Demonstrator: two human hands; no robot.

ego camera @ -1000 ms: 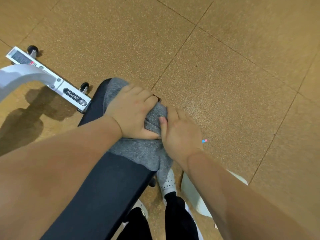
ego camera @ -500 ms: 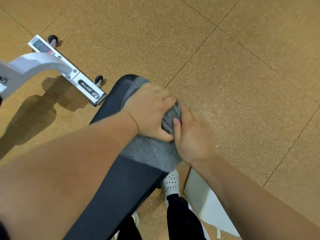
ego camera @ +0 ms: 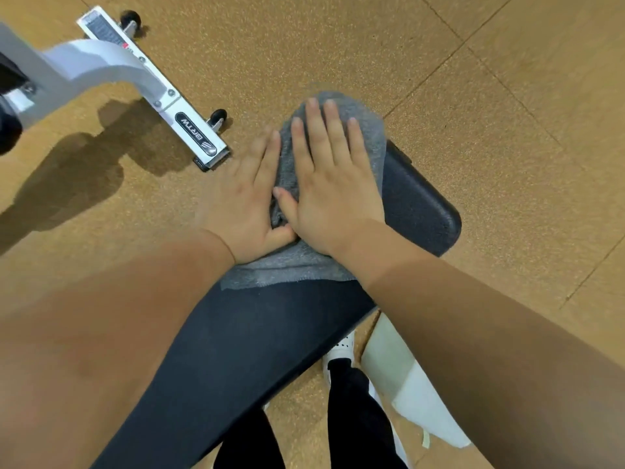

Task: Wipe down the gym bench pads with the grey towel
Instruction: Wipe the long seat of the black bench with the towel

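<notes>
Both hands flat, nothing clenched. Right hand [ego camera: 329,184] pressed palm-down on grey towel [ego camera: 297,262], fingers spread; left hand [ego camera: 243,204] flat beside it, thumb side on towel. Towel lay on far end of black bench pad [ego camera: 419,201], draped over edge. For good wipe: even pressure w/ both palms, overlapping strokes, incl. pad edges, keep cloth unbunched.

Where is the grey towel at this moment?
In the head view, the grey towel lies on the black bench pad near its far end, under the left hand and right hand.
</notes>
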